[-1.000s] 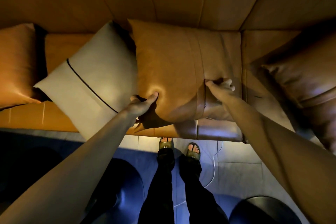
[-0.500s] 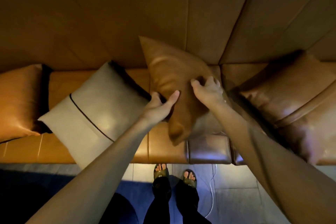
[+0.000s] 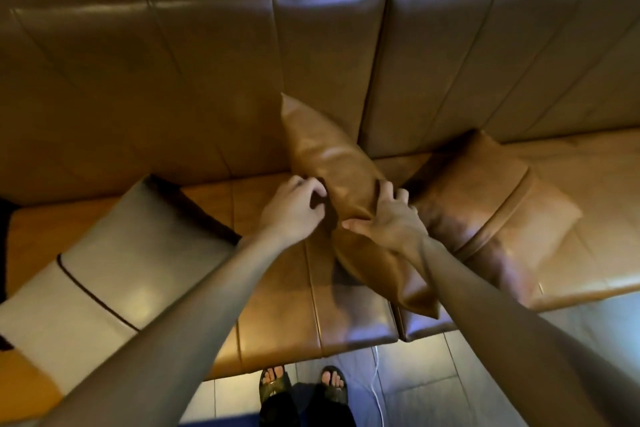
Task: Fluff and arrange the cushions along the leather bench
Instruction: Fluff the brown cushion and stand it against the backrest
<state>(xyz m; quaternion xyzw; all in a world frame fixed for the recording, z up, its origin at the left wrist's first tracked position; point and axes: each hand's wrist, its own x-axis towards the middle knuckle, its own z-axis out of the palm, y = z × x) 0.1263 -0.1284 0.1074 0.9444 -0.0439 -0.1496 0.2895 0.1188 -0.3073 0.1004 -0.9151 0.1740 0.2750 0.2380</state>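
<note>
A tan leather cushion point(image 3: 332, 166) stands on edge in the middle of the leather bench point(image 3: 277, 295), its far corner leaning on the backrest. My left hand point(image 3: 294, 211) curls against its left side. My right hand point(image 3: 391, 218) grips its right side, thumb across the front. A grey cushion point(image 3: 114, 260) with a dark piping line lies tilted to the left. A brown leather cushion point(image 3: 491, 215) lies flat on the seat to the right.
The padded backrest point(image 3: 207, 80) runs the full width behind the seat. My sandalled feet point(image 3: 301, 388) stand on the tiled floor close to the bench front. A thin white cable point(image 3: 377, 381) trails on the floor.
The tan cushion has turned from facing me to standing edge-on and sits further back against the backrest. Both hands have closed in on its two sides. The view has tilted up.
</note>
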